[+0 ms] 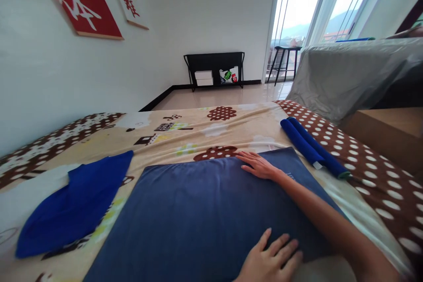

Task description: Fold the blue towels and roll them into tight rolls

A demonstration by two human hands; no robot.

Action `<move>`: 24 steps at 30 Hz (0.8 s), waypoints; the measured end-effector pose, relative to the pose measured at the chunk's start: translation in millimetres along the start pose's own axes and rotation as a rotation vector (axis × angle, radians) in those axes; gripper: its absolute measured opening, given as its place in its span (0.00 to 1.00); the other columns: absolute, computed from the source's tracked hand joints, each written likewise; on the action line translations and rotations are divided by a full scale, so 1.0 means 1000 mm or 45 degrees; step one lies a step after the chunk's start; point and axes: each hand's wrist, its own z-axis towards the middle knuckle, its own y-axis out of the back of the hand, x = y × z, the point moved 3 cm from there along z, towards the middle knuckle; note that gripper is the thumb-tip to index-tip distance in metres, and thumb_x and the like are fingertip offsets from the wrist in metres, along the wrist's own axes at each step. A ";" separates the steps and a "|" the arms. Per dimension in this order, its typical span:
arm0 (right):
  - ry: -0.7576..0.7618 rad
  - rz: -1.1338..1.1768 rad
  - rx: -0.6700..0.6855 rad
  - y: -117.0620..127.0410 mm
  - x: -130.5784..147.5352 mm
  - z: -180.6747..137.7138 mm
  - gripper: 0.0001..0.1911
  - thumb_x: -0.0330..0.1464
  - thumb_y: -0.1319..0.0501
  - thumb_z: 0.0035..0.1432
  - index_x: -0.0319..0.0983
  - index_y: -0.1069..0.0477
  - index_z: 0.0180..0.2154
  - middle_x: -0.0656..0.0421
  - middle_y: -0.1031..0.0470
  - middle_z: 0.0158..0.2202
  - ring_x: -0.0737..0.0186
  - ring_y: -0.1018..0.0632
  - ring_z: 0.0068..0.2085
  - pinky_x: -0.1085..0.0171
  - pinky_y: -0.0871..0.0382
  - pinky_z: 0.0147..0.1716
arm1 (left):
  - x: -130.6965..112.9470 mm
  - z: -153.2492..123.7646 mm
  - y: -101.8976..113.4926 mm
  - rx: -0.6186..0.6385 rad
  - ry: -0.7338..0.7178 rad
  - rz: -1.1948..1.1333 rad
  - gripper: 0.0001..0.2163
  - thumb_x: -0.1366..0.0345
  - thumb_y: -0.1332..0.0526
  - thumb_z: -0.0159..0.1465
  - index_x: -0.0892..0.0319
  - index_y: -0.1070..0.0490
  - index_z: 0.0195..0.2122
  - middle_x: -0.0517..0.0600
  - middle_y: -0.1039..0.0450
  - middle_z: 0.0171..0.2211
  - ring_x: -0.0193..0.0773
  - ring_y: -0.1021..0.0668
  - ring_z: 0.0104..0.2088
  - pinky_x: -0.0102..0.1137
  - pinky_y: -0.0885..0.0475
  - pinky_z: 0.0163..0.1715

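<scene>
A dark blue towel (185, 211) lies spread out over the patterned blanket (158, 141), with pale lettering near its right edge. My right hand (257, 165) rests palm down near the towel's far edge, fingers stretched to the left. Closer to me, my left hand (272, 257) lies flat on the same towel, its fingers spread. Neither hand holds anything. At the left lies a brighter blue cloth (79, 198), loosely folded with a rounded end. Two rolled blue towels (307, 147) sit side by side to the right, a small white tag on one.
A brown polka-dot border (357, 150) runs along the blanket's right side. Beyond it stand a cardboard box (393, 125) and a plastic-covered piece of furniture (343, 70). A low black rack (214, 64) is against the far wall, and a black stool (286, 57) is near the window.
</scene>
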 end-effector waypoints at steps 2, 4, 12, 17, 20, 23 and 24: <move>-0.074 -0.028 -0.015 0.013 -0.022 -0.025 0.32 0.52 0.59 0.70 0.49 0.51 0.69 0.61 0.54 0.71 0.60 0.51 0.71 0.53 0.58 0.70 | 0.002 0.030 -0.003 0.173 -0.094 -0.158 0.22 0.53 0.54 0.72 0.55 0.36 0.61 0.44 0.37 0.65 0.36 0.34 0.64 0.37 0.32 0.59; -0.156 -0.062 -0.032 0.023 -0.046 -0.049 0.33 0.53 0.59 0.69 0.46 0.48 0.68 0.57 0.51 0.70 0.57 0.49 0.71 0.50 0.58 0.69 | 0.001 0.061 -0.012 0.268 -0.152 -0.311 0.24 0.53 0.58 0.72 0.59 0.38 0.62 0.47 0.40 0.67 0.37 0.39 0.67 0.39 0.37 0.62; -0.220 -0.124 -0.029 0.023 -0.093 -0.061 0.33 0.55 0.57 0.68 0.50 0.48 0.68 0.62 0.52 0.70 0.59 0.49 0.71 0.54 0.55 0.69 | -0.026 0.087 -0.065 0.332 -0.274 -0.371 0.28 0.50 0.57 0.71 0.58 0.47 0.68 0.49 0.46 0.69 0.41 0.41 0.68 0.45 0.39 0.63; -0.386 -0.192 -0.153 0.031 -0.102 -0.071 0.32 0.51 0.59 0.70 0.45 0.49 0.69 0.57 0.54 0.71 0.57 0.51 0.71 0.51 0.58 0.69 | -0.030 0.108 -0.071 0.382 -0.202 -0.517 0.29 0.49 0.59 0.72 0.63 0.48 0.68 0.51 0.42 0.68 0.40 0.42 0.68 0.45 0.44 0.65; -0.574 -0.238 -0.239 0.029 -0.110 -0.088 0.33 0.50 0.54 0.69 0.40 0.49 0.68 0.50 0.55 0.71 0.50 0.50 0.71 0.43 0.58 0.68 | -0.037 0.135 -0.083 0.457 -0.134 -0.663 0.31 0.47 0.60 0.71 0.63 0.46 0.67 0.53 0.39 0.66 0.42 0.42 0.68 0.46 0.46 0.66; -0.657 -0.253 -0.234 0.022 -0.114 -0.097 0.33 0.50 0.48 0.67 0.41 0.45 0.67 0.49 0.51 0.70 0.47 0.46 0.69 0.41 0.55 0.66 | -0.049 0.153 -0.094 0.472 -0.126 -0.707 0.35 0.44 0.55 0.68 0.63 0.51 0.69 0.53 0.43 0.68 0.45 0.49 0.70 0.48 0.53 0.68; -0.666 -0.254 -0.227 0.020 -0.115 -0.097 0.33 0.50 0.48 0.67 0.41 0.44 0.66 0.50 0.50 0.70 0.47 0.46 0.69 0.40 0.55 0.66 | -0.053 0.156 -0.095 0.481 -0.129 -0.702 0.35 0.44 0.53 0.68 0.64 0.53 0.69 0.54 0.45 0.69 0.45 0.50 0.71 0.48 0.56 0.69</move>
